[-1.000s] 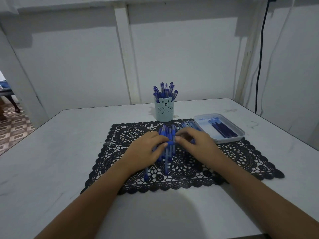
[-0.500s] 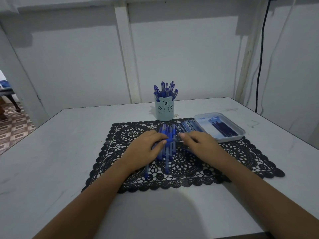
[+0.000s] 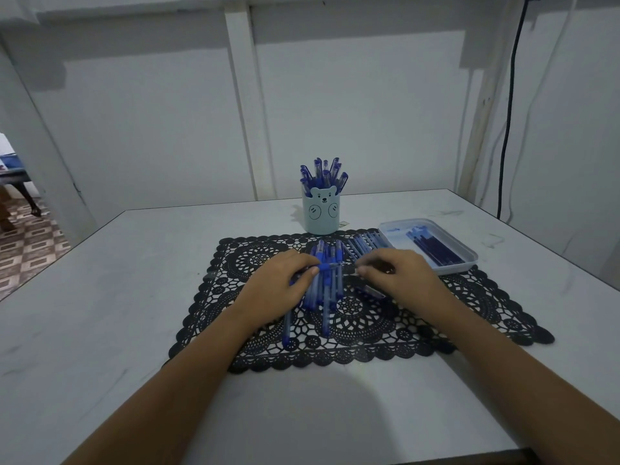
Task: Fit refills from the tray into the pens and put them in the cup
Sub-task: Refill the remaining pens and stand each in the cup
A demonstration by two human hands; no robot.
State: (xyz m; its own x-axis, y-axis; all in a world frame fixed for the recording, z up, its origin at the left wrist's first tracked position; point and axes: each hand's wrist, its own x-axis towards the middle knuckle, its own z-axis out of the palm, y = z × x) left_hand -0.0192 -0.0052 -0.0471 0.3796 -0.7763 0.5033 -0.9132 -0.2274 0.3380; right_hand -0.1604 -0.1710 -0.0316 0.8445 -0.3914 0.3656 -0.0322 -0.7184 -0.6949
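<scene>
Several blue pens (image 3: 324,297) lie in a pile on the black lace mat (image 3: 372,330). My left hand (image 3: 276,288) rests over the pile and pinches a blue pen piece (image 3: 328,266) with a thin tip pointing right. A small gap to its right, my right hand (image 3: 404,276) has its fingers curled round a clear pen barrel (image 3: 370,290). The pale blue bear cup (image 3: 321,214) stands behind the mat with several capped pens in it. The clear tray (image 3: 471,255) at the right holds dark refills (image 3: 434,248).
More clear barrels (image 3: 362,244) lie on the mat between the cup and the tray. The white table (image 3: 100,313) ends at a wall behind, with a black cable (image 3: 508,129) hanging at the right. A doorway opens at the far left.
My hands, close together over the pile a second ago, have drawn apart. The right hand moved right with the barrel, leaving the blue piece in the left.
</scene>
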